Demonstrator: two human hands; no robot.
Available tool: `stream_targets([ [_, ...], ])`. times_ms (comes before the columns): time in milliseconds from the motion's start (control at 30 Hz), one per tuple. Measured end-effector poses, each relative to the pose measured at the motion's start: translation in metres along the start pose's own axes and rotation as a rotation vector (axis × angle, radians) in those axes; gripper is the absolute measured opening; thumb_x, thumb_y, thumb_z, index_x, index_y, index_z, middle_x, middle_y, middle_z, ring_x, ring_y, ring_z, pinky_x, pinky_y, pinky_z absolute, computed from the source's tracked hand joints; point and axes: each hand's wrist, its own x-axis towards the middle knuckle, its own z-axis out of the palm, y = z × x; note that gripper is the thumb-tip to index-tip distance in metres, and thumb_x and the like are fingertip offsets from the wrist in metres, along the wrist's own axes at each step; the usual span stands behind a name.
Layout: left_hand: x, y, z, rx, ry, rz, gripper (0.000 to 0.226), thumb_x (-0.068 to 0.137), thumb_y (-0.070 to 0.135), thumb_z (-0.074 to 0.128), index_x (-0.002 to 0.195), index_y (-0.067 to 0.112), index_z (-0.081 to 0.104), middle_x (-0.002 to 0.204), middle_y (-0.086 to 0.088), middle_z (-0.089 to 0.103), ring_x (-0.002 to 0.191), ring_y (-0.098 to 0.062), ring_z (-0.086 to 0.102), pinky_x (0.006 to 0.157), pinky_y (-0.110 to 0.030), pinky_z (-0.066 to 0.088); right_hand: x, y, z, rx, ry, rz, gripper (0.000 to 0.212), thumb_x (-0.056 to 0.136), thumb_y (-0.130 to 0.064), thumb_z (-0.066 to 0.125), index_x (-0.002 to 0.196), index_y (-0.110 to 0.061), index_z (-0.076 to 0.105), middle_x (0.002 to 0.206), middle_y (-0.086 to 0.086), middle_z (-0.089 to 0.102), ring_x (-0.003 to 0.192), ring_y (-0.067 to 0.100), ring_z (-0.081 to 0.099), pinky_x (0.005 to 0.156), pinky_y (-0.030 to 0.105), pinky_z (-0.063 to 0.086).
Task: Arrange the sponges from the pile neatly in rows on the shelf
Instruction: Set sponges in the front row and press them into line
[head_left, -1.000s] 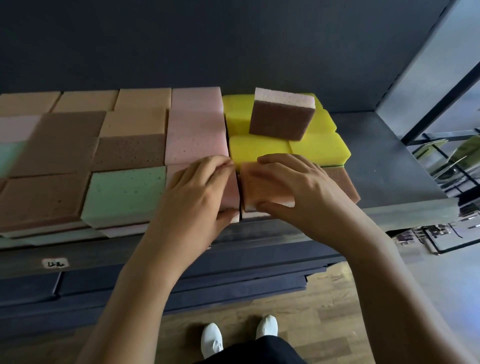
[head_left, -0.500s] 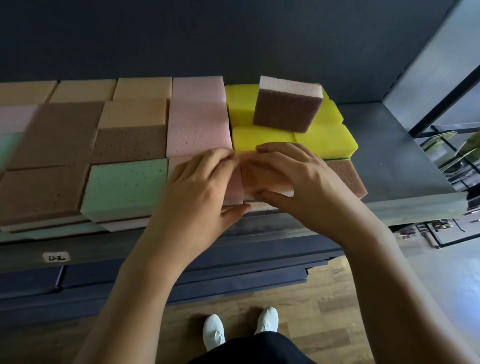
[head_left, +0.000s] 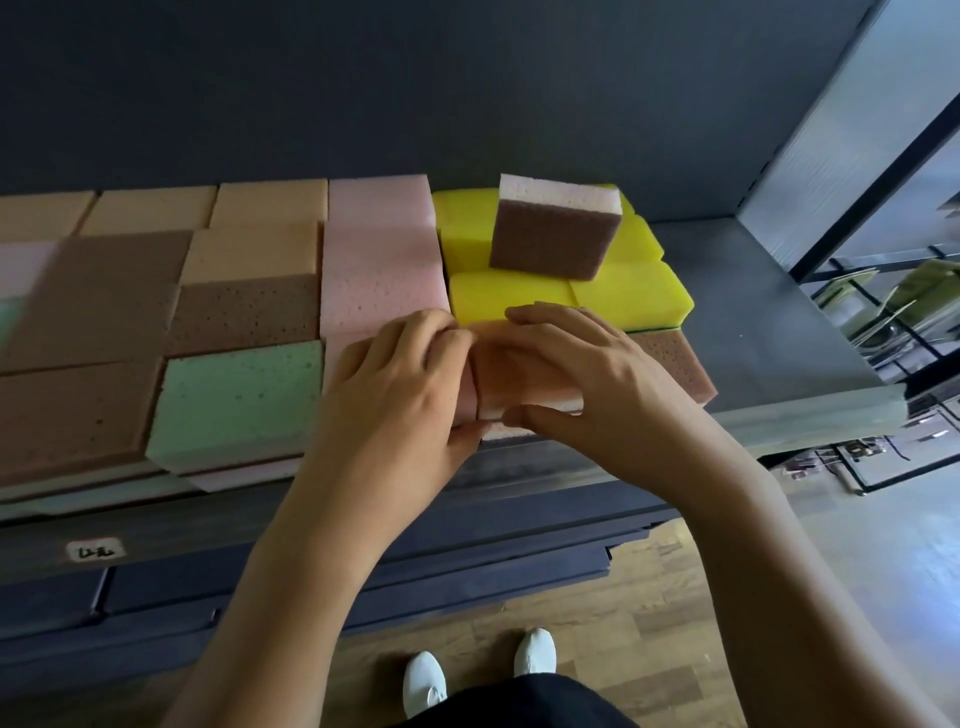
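A person stands at a dark grey flat shelf (head_left: 753, 322), seen from above, with both bare forearms reaching forward. At the front edge of the shelf, the right hand (head_left: 587, 379) grasps a rectangular orange-brown sponge (head_left: 511, 379) of foam with a pale underlayer; the fingers curl over its far edge and the thumb presses its near face. The left hand (head_left: 400, 395) clasps the pale pink sponge (head_left: 336, 358) just beside it, with fingers over the top and the thumb at the front. The two sponges touch side by side, and the fingertips of both hands almost meet.

Behind the right hand, four bright yellow sponges (head_left: 634, 296) lie in a two-by-two block. One brown-faced sponge (head_left: 550, 239) with a pale pink edge stands upright on top of them. One flat speckled brown sponge (head_left: 675, 364) lies to the right of the held one, touching it.

To the left, foam blocks fill the shelf in rows:
- Two long pink sponges (head_left: 384, 280) lie behind the left hand.
- Four peach sponges (head_left: 270, 205) lie towards the back.
- Three matte brown sponges (head_left: 98, 296) lie further left.
- One mint green sponge (head_left: 239, 395) lies at the front, next to the left hand.

Paler edges show beneath the front row, but that lower layer cannot be counted. The far left is blurred.

Below the shelf, a small white label (head_left: 95, 551) sits on a dark ledge. Two white shoes (head_left: 425, 683) stand on a wooden plank floor (head_left: 649, 649).
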Motion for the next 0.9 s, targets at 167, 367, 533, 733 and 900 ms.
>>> stream_targets([
  [167,0.003,0.005,-0.01,-0.08,-0.004,-0.011,0.059,0.076,0.049,0.062,0.123,0.014,0.058,0.125,-0.001,0.053,0.11,-0.023,0.055,0.092,-0.035,0.042,-0.007,0.0,-0.014,-0.006,0.052,0.018,0.05,0.085,-0.047,0.065,0.129,-0.023,0.061,0.141,-0.005,0.054,0.137,0.012,0.041,0.109,0.011,0.024],
  [367,0.027,0.017,-0.024,-0.156,0.057,-0.007,0.062,0.082,0.059,0.05,0.125,0.015,0.057,0.128,0.001,0.054,0.111,-0.019,0.056,0.092,-0.038,0.05,0.007,0.011,-0.039,0.001,0.137,-0.024,0.038,0.09,-0.039,0.066,0.124,-0.024,0.064,0.136,-0.007,0.057,0.132,0.008,0.046,0.106,0.029,0.043],
  [533,0.054,0.023,-0.021,-0.142,0.097,-0.023,0.053,0.084,0.05,0.059,0.126,0.017,0.056,0.129,0.004,0.053,0.108,-0.017,0.057,0.089,-0.029,0.044,0.021,0.03,-0.055,0.0,0.196,-0.06,0.037,0.087,-0.028,0.073,0.123,-0.019,0.066,0.132,-0.006,0.06,0.126,0.012,0.053,0.105,0.027,0.043],
  [733,0.081,0.026,-0.017,-0.092,0.108,-0.044,0.056,0.085,0.05,0.063,0.131,0.019,0.053,0.134,0.004,0.051,0.114,-0.016,0.056,0.091,-0.026,0.044,0.039,0.051,-0.055,-0.047,0.219,-0.041,0.042,0.09,-0.027,0.069,0.13,-0.019,0.06,0.14,-0.003,0.053,0.129,0.016,0.047,0.104,0.021,0.038],
  [900,0.098,0.024,-0.014,-0.054,0.123,-0.055,0.059,0.084,0.047,0.065,0.133,0.019,0.051,0.136,0.002,0.05,0.113,-0.018,0.058,0.085,-0.022,0.043,0.059,0.068,-0.05,-0.035,0.196,0.033,0.058,0.091,-0.028,0.068,0.143,-0.021,0.045,0.151,-0.001,0.041,0.139,0.018,0.033,0.113,0.032,0.031],
])
